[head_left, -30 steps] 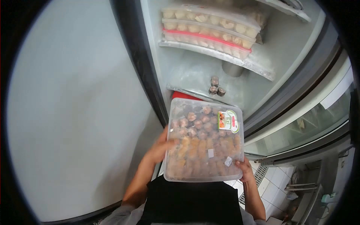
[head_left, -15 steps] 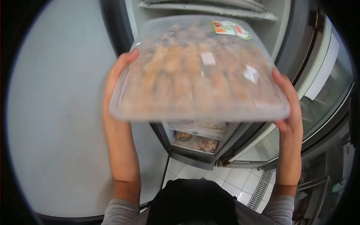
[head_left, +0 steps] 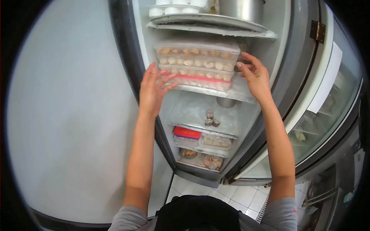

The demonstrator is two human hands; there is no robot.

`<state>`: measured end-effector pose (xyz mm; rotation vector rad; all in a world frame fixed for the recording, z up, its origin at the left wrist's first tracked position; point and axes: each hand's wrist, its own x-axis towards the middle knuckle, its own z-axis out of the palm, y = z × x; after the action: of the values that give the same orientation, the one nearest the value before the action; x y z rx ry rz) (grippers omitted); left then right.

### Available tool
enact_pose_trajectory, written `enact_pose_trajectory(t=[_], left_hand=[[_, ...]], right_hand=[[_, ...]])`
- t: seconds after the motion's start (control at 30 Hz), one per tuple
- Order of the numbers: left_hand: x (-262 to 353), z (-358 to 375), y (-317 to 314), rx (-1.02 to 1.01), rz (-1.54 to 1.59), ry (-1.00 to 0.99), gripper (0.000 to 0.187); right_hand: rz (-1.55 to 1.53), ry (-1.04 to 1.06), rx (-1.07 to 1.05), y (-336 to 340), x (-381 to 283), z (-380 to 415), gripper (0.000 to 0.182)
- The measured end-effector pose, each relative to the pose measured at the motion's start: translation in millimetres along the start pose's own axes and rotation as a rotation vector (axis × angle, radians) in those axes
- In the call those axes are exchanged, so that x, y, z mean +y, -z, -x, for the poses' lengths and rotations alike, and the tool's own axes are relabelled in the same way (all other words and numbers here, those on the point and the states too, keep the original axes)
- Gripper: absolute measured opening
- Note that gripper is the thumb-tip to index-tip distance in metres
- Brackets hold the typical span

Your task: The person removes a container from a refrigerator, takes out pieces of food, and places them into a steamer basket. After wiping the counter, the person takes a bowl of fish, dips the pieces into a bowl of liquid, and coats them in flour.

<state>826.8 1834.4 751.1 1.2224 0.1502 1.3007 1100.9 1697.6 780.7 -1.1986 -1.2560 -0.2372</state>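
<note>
A stack of clear plastic food containers (head_left: 196,61) rests on a fridge shelf (head_left: 241,90) in front of me. Browner pieces fill the top container (head_left: 192,50), with rows of pale round pieces beneath. At the bottom lies a container with a pinkish-red lid edge (head_left: 204,80). My left hand (head_left: 152,88) is at the lower left of the stack, fingers spread, holding nothing. On the other side my right hand (head_left: 256,77) has its thumb and fingers apart, fingertips close to the upper right edge of the stack.
Above, a frosted shelf (head_left: 212,26) bears a metal pot (head_left: 243,10) and white cups (head_left: 173,5). Small wrapped rolls (head_left: 211,119), a red-lidded box (head_left: 187,133) and bagged food (head_left: 212,161) occupy lower shelves. The large door (head_left: 65,115) stands left; a glass-fronted door (head_left: 308,127) is right.
The large clear container held by both hands now appears on top of the stack on the shelf. Both hands have let go of it and are at the stack's sides.
</note>
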Motion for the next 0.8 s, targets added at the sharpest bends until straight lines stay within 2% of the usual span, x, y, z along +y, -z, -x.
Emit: enact_pose_trajectory(t=[0.07,0.13,0.2,0.27,0.33,0.37,0.4,0.43,0.5,0.53,0.63,0.67,0.73,0.8], left_hand=[[-10,14,0,-0.029,-0.07,0.017,0.065],[-19,28,2,-0.114,-0.267,0.083,0.053],[-43,59,15,-0.174,-0.333,0.195,0.042],[-78,99,34,-0.234,-0.361,0.335,0.033],[-130,152,56,-0.156,-0.324,0.452,0.026],[-160,186,72,-0.184,-0.306,0.541,0.021],[-185,225,91,-0.249,-0.375,0.642,0.021],[-211,266,112,-0.323,-0.415,0.626,0.022],[-236,339,147,-0.37,-0.605,0.846,0.027],[-229,367,152,-0.194,-0.444,0.994,0.028],[-210,440,191,-0.118,-0.368,1.063,0.03],[-198,459,199,-0.011,-0.357,1.108,0.029],[-166,475,196,0.127,-0.337,1.156,0.028],[-130,460,186,0.308,-0.46,1.231,0.026]], right_hand=[[0.022,-0.02,0.032,-3,4,6,0.035],[0.056,-0.057,0.069,0,15,27,0.031],[-0.033,-0.232,-0.264,3,35,67,0.026],[0.009,-0.407,-0.57,-13,60,112,0.032],[0.251,-0.321,-0.683,-42,93,146,0.051],[0.248,-0.321,-0.69,-55,120,157,0.051],[0.345,-0.232,-0.661,-71,145,168,0.06],[0.445,-0.142,-0.622,-83,165,173,0.07],[0.564,-0.183,-0.653,-107,183,172,0.074],[0.683,-0.228,-0.688,-117,188,171,0.077],[0.793,-0.224,-0.7,-141,193,163,0.07],[0.782,-0.217,-0.727,-150,200,165,0.07],[0.856,-0.18,-0.639,-161,220,172,0.06],[0.87,-0.158,-0.625,-164,216,181,0.056]])
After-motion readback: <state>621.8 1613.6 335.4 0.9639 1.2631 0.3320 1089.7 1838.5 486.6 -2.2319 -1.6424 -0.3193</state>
